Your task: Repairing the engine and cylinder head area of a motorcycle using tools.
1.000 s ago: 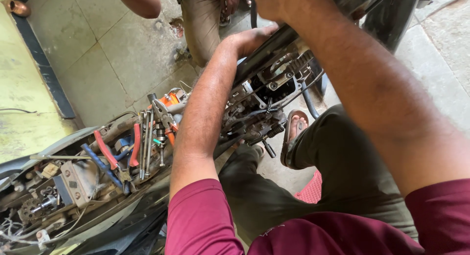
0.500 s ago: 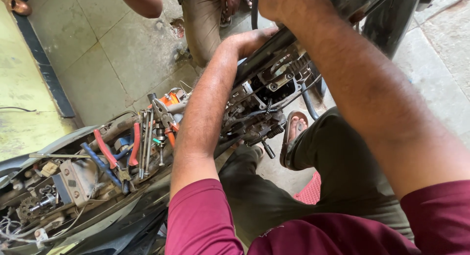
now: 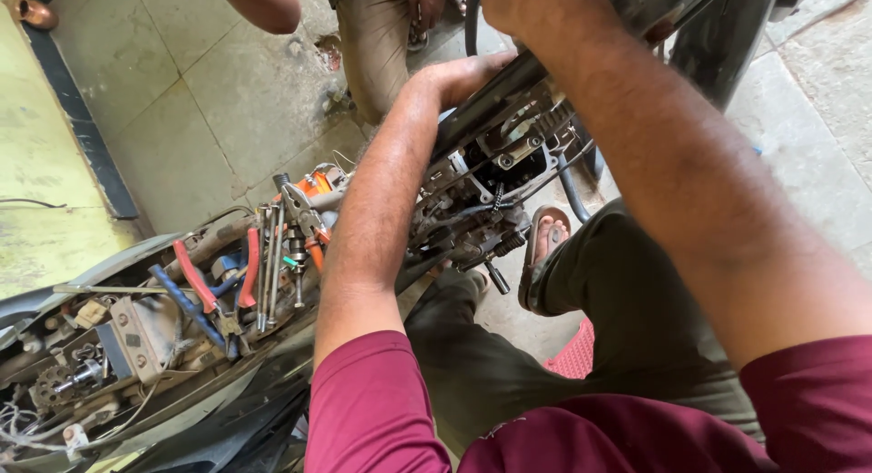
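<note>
Gripping the dark frame tube (image 3: 495, 96) of a stripped motorcycle, left hand (image 3: 468, 73) lies along the tube's upper side, fingers curled over the far edge, so how tightly they close cannot be told; right hand (image 3: 509, 5) sits higher on the same tube near the top edge of view, fingers wrapped out of sight, closure likewise not readable; tube runs diagonally from mid-frame up to the top right, just above the exposed engine head (image 3: 504, 160)

Progress, as judged: bodywork and seat already off, wiring and battery tray (image 3: 136, 337) laid bare; engine top open with cables (image 3: 472, 214) loose around it; tools spread on the open frame, namely red-handled pliers (image 3: 250, 269), blue-handled tool (image 3: 186, 300), several spanners (image 3: 270, 264), orange-handled pliers (image 3: 309, 219); none in hand now; reassembly not begun by the look of it

Hidden or unclear: both sets of fingertips; what the hands bear on beneath the tube; front of the machine cut off at top right; another person's legs (image 3: 377, 46) and arm (image 3: 263, 1) only partly in view; own sandalled foot (image 3: 543, 246) half behind the knee
</note>
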